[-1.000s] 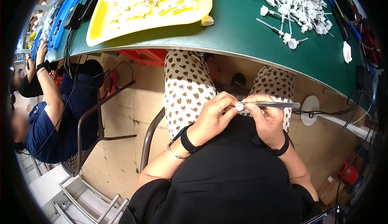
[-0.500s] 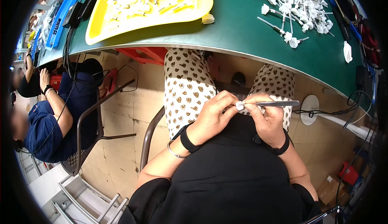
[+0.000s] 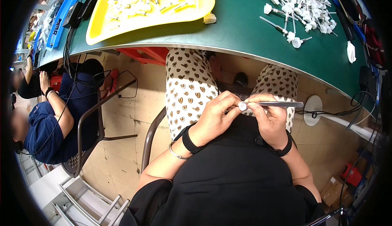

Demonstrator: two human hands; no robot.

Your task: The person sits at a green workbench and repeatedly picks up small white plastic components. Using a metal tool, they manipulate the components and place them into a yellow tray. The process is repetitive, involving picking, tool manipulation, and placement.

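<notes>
Both hands work low over the lap, below the green surface (image 3: 245, 34). My left hand (image 3: 216, 118) pinches a small white part (image 3: 242, 106) at the fingertips, grip narrow and closed on it. My right hand (image 3: 269, 118) holds slim metal tweezers (image 3: 273, 104), tip meeting the part just right of the left grip.

I judge this piece mid-assembly. A pile of stemmed white pieces (image 3: 298, 5) lies up right, a yellow tray (image 3: 102, 26) of small parts up left.

Against the earlier frames: hands unchanged, same hold; only the seated co-worker's arm on the left has shifted.
</notes>
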